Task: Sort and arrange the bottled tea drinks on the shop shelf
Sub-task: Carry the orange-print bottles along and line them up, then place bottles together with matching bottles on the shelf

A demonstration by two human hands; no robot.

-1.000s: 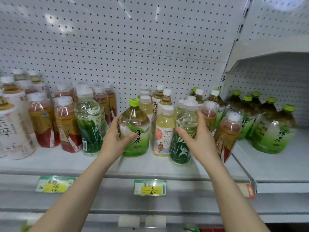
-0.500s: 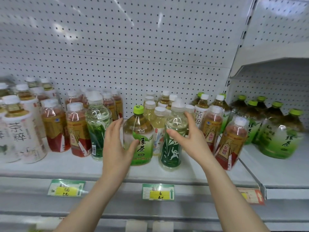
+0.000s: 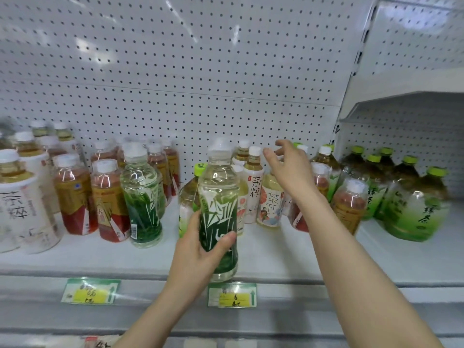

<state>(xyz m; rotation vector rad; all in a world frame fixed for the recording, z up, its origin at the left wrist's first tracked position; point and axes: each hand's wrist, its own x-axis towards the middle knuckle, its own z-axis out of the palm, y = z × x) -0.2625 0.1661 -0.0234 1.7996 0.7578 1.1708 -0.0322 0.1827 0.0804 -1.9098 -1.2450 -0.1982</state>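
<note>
My left hand (image 3: 200, 249) grips a clear bottle with a dark green leaf label (image 3: 219, 204), held upright just above the front edge of the white shelf (image 3: 276, 262). Partly hidden behind it is a green-capped green tea bottle (image 3: 188, 194). My right hand (image 3: 288, 169) hovers open, fingers spread, over the mixed bottles at the middle: a white-labelled bottle (image 3: 254, 187) and a pale yellow bottle with an orange picture (image 3: 271, 204). A matching green leaf bottle (image 3: 141, 197) stands further left.
Red-and-gold tea bottles (image 3: 108, 202) and large white-labelled bottles (image 3: 22, 204) fill the left. More red-label bottles (image 3: 349, 202) and round green tea bottles (image 3: 416, 207) stand at right on the neighbouring shelf. Price tags (image 3: 232, 295) hang on the shelf edge. Pegboard wall behind.
The green leaf bottle passed from my right hand to my left and came forward to the shelf edge. My right hand let go and rose over the middle bottles.
</note>
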